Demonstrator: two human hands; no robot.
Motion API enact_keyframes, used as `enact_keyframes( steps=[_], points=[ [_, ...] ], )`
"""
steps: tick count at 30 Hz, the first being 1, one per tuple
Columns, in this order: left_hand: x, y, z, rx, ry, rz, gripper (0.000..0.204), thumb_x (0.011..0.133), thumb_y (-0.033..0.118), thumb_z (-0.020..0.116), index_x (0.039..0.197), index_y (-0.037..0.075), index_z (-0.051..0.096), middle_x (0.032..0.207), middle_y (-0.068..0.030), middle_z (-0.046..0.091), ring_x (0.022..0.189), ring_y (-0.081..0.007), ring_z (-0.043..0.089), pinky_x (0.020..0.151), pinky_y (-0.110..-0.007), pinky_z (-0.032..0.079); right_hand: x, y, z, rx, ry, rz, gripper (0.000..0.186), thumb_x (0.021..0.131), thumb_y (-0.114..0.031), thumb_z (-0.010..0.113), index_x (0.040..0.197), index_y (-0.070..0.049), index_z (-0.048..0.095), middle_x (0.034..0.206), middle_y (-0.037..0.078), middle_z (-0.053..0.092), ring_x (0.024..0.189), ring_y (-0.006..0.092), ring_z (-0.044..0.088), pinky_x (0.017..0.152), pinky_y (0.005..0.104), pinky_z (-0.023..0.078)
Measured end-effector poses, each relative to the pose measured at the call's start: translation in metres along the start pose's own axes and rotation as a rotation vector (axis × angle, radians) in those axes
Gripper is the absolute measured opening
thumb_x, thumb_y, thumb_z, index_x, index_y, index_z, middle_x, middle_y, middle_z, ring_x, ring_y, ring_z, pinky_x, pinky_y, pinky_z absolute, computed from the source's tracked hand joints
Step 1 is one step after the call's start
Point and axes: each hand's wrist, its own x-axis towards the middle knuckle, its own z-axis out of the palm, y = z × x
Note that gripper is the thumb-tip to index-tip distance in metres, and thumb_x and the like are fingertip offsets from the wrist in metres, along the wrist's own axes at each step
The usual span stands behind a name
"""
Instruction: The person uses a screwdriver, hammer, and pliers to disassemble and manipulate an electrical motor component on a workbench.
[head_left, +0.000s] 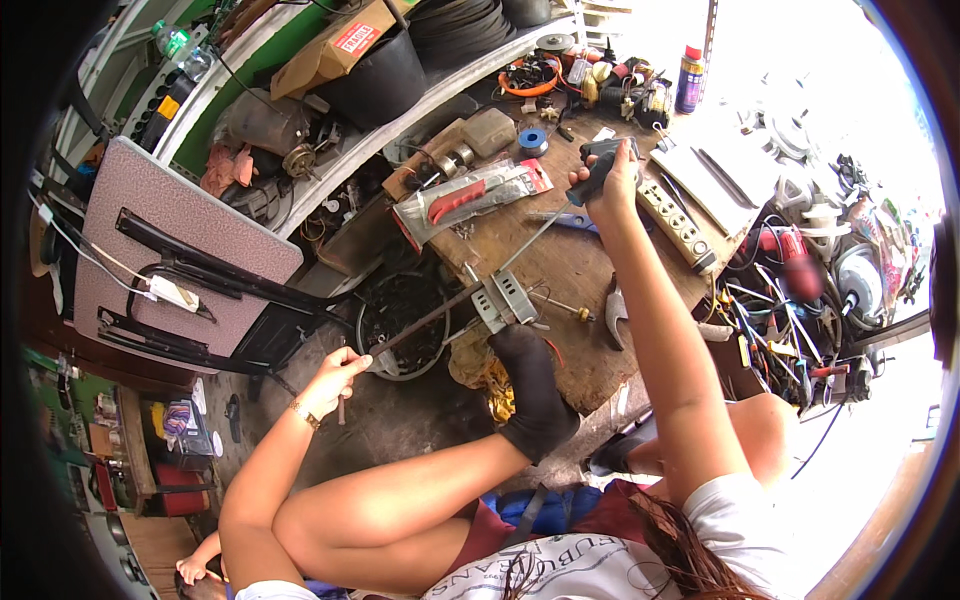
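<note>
One dark bar (pixel 425 325) sits in left fingers (pixel 352 364); right fingers (pixel 626 160) grip a dark handle (pixel 601 172).

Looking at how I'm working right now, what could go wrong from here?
The dark metal bar in your left hand reaches the metal bracket; if it slips, it might catch the black-socked foot right beside the bracket. And because the bracket sits at the edge of the wooden table, it may shift or drop off.
</note>
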Motion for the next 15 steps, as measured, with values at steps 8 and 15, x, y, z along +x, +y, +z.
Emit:
enact_keyframes(
  steps=[8, 15],
  points=[
    [0.009, -0.001, 0.001, -0.022, -0.027, 0.007, 0.027, 0.09, 0.028, 0.071, 0.081, 0.014, 0.05, 0.067, 0.0093, 0.04, 0.049, -0.0004, 0.027, 0.039, -0.018, 0.023, 0.024, 0.005, -0.027, 0.112, 0.01, -0.04, 0.018, 0.102, -0.03, 0.047, 0.112, -0.016, 0.054, 0.095, 0.006, 0.058, 0.078, 0.0172, 0.056, 0.068, 0.0331, 0.05],
    [0.009, 0.002, 0.008, -0.033, -0.042, 0.0, 0.029, 0.09, 0.03, 0.072, 0.08, 0.015, 0.048, 0.066, 0.0098, 0.039, 0.048, -0.0004, 0.026, 0.039, -0.019, 0.022, 0.026, -0.003, -0.03, 0.399, -0.029, 0.157, 0.044, 0.096, -0.056, 0.035, 0.1, -0.015, 0.051, 0.072, 0.008, 0.055, 0.056, 0.0213, 0.048, 0.048, 0.0301, 0.039]
  ],
)
